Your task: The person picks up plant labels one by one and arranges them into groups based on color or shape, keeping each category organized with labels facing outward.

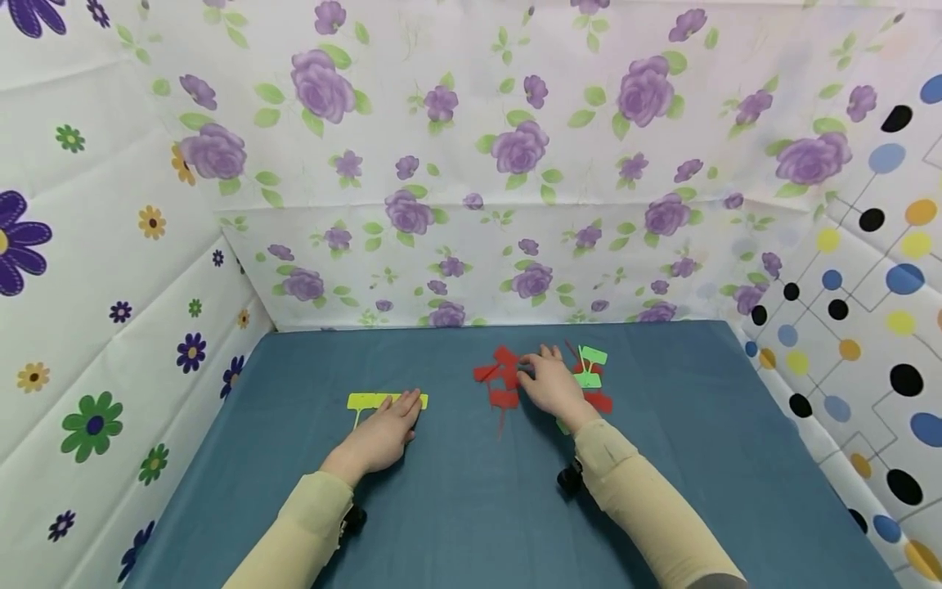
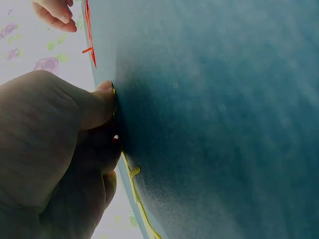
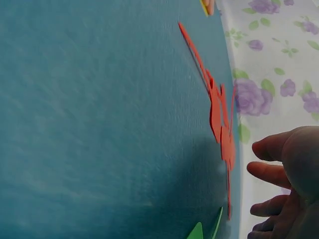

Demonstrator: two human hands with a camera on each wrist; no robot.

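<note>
Yellow flat tags (image 1: pixel 364 401) with thin tails lie in a row on the left of the table. My left hand (image 1: pixel 379 438) rests on this row, fingers extended across it. In the left wrist view, the thumb and fingertips touch the edge of a yellow strip (image 2: pixel 133 172). My right hand (image 1: pixel 555 388) is beside a loose pile of red tags (image 1: pixel 504 399), fingers spread and slightly bent. The right wrist view shows nothing between its fingers, which are apart from the red tags (image 3: pixel 215 114). Green tags (image 1: pixel 589 380) lie right of that hand, partly over red ones.
A blue-grey cloth (image 1: pixel 471 507) covers the table. Floral sheeting (image 1: pixel 471 164) stands along the back edge, with patterned sheets on the left (image 1: pixel 96 327) and right (image 1: pixel 846 327). Another green piece (image 1: pixel 562 427) shows partly under the right wrist.
</note>
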